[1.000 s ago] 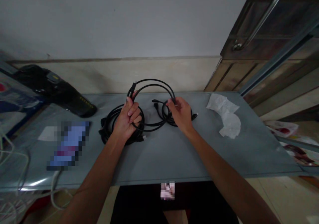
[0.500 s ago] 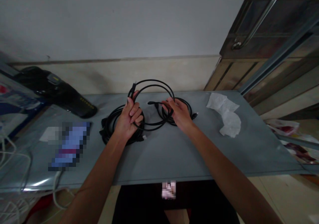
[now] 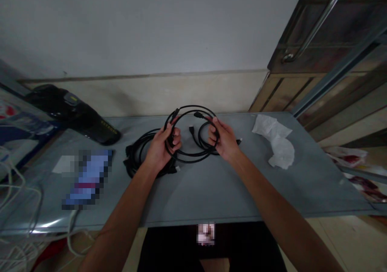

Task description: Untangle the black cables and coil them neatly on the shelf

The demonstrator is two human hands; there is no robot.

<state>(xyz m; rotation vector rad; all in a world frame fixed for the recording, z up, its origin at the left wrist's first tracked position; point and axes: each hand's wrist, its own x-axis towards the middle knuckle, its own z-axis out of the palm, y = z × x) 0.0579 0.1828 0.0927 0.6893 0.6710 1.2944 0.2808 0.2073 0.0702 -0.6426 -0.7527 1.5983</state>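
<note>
Between my hands a black cable (image 3: 193, 162) is looped into a loose coil, raised a little above the grey table. My left hand (image 3: 165, 146) is closed round the left side of the loops, near one plug. The right side of the coil is gripped by my right hand (image 3: 223, 138), its fingers curled. A second plug (image 3: 198, 114) shows at the top inside the loops. Beneath my left hand lies a bundle of black cables (image 3: 136, 155) on the table. Behind my right hand rests another black cable (image 3: 202, 137), partly hidden by the hand.
A black handheld vacuum (image 3: 75, 113) lies at the back left, with a blurred-out phone (image 3: 90, 177) in front of it. White crumpled paper (image 3: 276, 139) is on the right of the grey table (image 3: 211, 199). White cords (image 3: 71, 231) hang at the left edge.
My hands have drawn the cable into a rounder, tighter coil. The left hand moved slightly right, and the plug by the right hand now sits higher, at the top of the loops.
</note>
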